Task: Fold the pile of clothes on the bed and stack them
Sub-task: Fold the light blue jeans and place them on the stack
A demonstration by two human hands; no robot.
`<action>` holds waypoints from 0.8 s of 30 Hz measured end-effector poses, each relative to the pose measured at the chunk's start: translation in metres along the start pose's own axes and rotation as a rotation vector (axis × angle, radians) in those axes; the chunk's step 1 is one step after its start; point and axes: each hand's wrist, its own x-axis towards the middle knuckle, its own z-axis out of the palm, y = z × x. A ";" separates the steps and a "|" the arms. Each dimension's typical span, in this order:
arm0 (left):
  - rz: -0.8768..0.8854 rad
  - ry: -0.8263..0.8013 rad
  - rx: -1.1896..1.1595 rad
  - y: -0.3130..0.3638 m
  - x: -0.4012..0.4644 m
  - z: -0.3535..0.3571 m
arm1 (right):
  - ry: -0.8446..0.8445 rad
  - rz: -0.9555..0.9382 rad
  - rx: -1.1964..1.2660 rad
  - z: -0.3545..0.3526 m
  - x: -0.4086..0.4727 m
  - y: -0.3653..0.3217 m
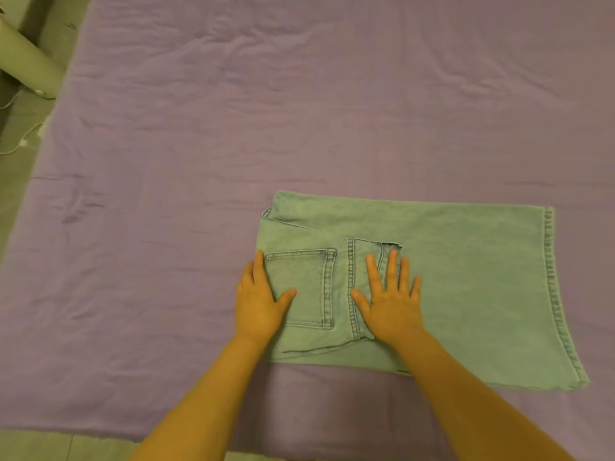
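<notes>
A pair of light blue-green jeans [466, 287] lies folded flat on the purple bed sheet [299, 111], with the waist part and a back pocket [306, 284] folded over the legs on the left. My left hand [258, 301] lies flat on the left edge of the jeans, beside the pocket, fingers spread. My right hand [392, 301] presses flat on the waistband area just right of the pocket, fingers apart. Neither hand grips the cloth. The hemmed leg ends [559, 294] lie at the right.
The bed's left edge runs diagonally at the left, with floor [20, 181] beyond it. A pale cylinder [26, 61] and a thin white cable [20, 141] lie on the floor at the upper left. No other clothes are in view.
</notes>
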 end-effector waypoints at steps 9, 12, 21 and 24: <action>-0.141 -0.066 -0.591 0.070 -0.015 -0.042 | -0.067 0.057 0.236 -0.050 -0.023 -0.017; -0.106 -0.188 -0.807 0.107 -0.042 -0.052 | -0.111 -0.037 0.891 -0.092 -0.049 -0.045; -0.002 -0.503 -0.857 0.206 -0.090 -0.016 | 0.107 0.033 1.215 -0.161 -0.099 0.031; 0.124 -0.489 -0.625 0.241 -0.095 0.017 | 0.241 0.141 1.073 -0.167 -0.103 0.094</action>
